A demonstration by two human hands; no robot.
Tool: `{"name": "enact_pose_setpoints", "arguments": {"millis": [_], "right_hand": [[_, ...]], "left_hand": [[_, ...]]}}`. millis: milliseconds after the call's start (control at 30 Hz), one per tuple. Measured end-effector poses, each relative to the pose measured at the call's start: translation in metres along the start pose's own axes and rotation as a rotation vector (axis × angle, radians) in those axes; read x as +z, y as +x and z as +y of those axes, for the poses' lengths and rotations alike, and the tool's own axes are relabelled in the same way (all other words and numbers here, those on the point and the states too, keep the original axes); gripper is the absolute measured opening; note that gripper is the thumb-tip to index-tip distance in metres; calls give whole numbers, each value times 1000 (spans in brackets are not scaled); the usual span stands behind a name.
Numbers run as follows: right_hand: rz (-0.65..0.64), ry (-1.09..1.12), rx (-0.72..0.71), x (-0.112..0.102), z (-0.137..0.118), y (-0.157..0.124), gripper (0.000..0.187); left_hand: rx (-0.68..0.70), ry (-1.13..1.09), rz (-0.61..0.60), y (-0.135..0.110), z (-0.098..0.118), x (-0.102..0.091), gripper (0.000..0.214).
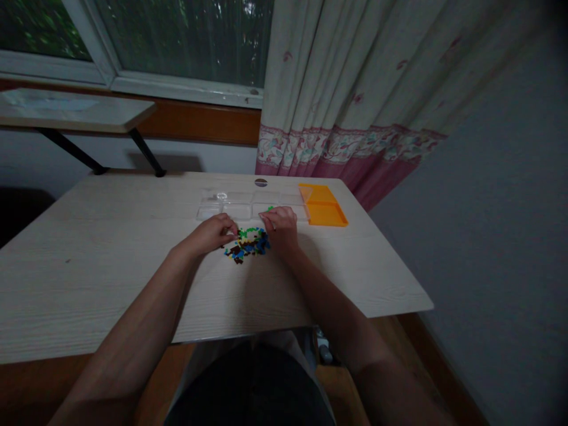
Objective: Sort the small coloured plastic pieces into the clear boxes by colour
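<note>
Fingers (229, 228) curled, left hand (212, 234) and right hand (280, 226) palm-down beside coloured pieces (247, 244)

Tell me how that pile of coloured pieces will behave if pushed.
The pile of coloured pieces lies loose, so it would probably scatter rather than slide as one. The pieces look tiny and light; on the smooth table they may skid.

Looking like room in home, perhaps bedroom or study; dim light making it hard telling. Floral curtain (355, 89) hanging beside window (177, 41), trees showing outside. Pale wood-grain table (110, 248) standing on wooden floor (426, 355).
</note>
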State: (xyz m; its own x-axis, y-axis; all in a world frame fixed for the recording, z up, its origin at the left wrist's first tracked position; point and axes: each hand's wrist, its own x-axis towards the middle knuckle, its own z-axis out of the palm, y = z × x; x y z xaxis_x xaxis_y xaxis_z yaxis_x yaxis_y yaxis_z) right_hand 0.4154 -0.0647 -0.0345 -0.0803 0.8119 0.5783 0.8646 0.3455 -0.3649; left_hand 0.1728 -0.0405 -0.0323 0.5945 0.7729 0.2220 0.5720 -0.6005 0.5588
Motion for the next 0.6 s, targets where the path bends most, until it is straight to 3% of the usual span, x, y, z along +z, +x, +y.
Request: {"name": "enact_pose_setpoints", "arguments": {"millis": [200,400,600], "right_hand": [[-115,49,-112,-1,-10,-3,20],[-316,71,-294,-2,-23,-6,29],[-250,82,-258,-5,-25,-6,32]], "left_hand": [[-25,-29,4,1,4,0,16],[-68,-167,164,3,18,3,24],[-144,-363,191,7,26,14,31]]}}
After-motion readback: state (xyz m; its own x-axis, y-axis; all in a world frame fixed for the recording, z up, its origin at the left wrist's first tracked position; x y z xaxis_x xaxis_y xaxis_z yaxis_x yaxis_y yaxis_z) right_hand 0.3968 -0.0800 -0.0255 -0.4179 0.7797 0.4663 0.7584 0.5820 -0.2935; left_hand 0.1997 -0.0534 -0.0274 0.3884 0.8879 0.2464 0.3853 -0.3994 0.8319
